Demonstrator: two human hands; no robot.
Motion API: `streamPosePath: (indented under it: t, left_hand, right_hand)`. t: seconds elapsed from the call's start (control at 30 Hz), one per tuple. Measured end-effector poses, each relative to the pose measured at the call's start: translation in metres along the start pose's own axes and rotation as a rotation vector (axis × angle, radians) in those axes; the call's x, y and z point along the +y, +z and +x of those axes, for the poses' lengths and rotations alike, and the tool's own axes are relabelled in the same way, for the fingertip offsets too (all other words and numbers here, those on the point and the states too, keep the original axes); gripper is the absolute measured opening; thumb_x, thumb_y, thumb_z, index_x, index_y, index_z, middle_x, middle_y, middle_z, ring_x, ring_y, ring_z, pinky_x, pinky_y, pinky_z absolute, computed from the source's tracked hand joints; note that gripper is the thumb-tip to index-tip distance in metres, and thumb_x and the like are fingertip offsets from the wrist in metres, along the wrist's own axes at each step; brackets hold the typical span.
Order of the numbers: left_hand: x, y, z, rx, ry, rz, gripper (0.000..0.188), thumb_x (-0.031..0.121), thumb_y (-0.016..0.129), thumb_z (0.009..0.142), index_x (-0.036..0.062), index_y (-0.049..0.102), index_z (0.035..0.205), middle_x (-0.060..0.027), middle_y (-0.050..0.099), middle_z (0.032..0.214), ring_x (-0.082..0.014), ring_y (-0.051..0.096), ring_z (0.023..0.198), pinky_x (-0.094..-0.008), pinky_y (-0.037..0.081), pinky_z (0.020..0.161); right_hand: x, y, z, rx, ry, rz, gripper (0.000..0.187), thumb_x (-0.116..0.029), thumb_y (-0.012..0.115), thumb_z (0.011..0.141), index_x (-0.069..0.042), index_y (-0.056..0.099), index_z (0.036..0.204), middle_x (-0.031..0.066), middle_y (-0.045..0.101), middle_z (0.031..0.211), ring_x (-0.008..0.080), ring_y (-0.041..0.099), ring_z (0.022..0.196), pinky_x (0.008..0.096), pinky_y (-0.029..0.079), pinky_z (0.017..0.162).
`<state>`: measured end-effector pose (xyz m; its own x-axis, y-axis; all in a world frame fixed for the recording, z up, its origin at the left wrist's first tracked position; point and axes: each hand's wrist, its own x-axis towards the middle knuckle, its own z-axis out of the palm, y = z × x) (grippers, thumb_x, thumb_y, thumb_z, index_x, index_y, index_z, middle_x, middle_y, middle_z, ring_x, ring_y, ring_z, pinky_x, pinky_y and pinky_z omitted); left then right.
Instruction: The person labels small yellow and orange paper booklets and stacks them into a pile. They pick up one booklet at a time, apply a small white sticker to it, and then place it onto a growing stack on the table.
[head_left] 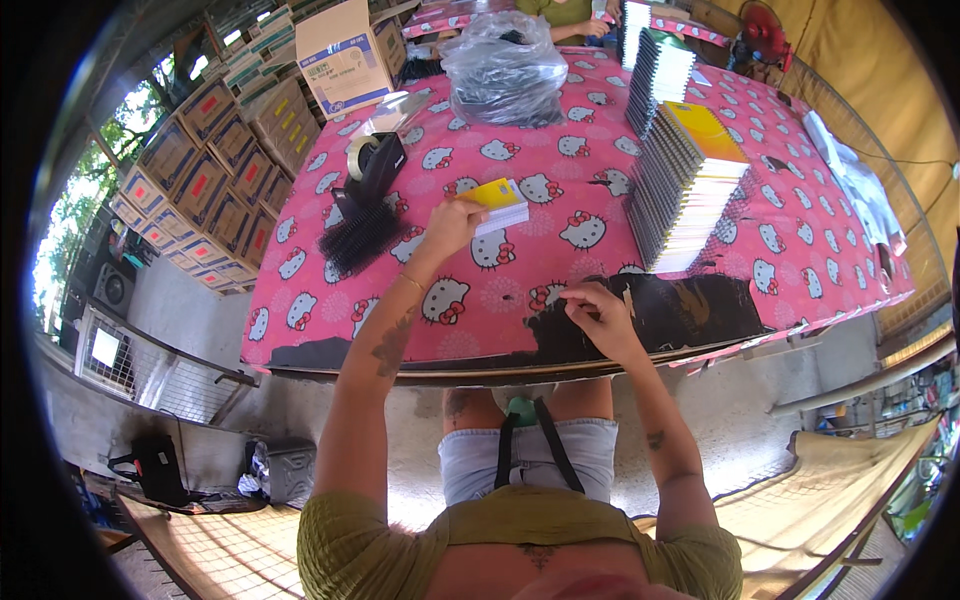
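Note:
My left hand [455, 224] is closed on a small stack of yellow-covered notebooks [497, 206], gripping its left end over the pink table. White page edges face the front, and no binding coil shows on them. Close to the table's front edge, my right hand [602, 314] has loosely curled fingers with a gap between them, and I see nothing in it. Left of my left hand lies a pile of black binding coils [362, 240]. Behind the coils stands a black tape dispenser [376, 172] with a roll of tape.
Tall stacks of spiral-bound notebooks [668, 200] rise on the right. A clear plastic bag [504, 70] of dark contents and an open cardboard box [345, 62] sit at the back. Cartons [205, 180] are piled left of the table [480, 330]. Another person's hand [597, 28] shows beyond.

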<state>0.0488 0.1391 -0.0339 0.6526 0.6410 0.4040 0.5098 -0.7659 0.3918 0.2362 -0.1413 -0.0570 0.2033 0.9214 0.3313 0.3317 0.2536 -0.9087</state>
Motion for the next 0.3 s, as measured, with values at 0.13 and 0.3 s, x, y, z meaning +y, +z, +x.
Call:
streamPosePath:
  t: [0.13, 0.3]
  left_hand:
    - [0.0013, 0.0016, -0.0049, 0.049, 0.056, 0.052, 0.017, 0.018, 0.069, 0.087, 0.0121, 0.077, 0.101, -0.0078, 0.073, 0.103, -0.0311, 0.07, 0.089, -0.0419, 0.056, 0.078]
    - [0.0024, 0.0011, -0.0048, 0.044, 0.065, 0.058, 0.02, 0.02, 0.07, 0.086, 0.0101, 0.076, 0.101, -0.0088, 0.073, 0.107, -0.0289, 0.069, 0.094, -0.0401, 0.056, 0.08]
  right_hand:
    - [0.0046, 0.0041, -0.0033, 0.009, -0.056, -0.105, 0.024, -0.003, 0.068, 0.088, -0.006, 0.069, 0.112, 0.0076, 0.067, 0.106, 0.0196, 0.064, 0.09, 0.0314, 0.05, 0.079]
    - [0.003, 0.0064, -0.006, 0.009, -0.063, -0.125, 0.024, -0.003, 0.068, 0.088, -0.005, 0.069, 0.112, 0.0084, 0.067, 0.107, 0.0198, 0.064, 0.093, 0.0321, 0.05, 0.08]
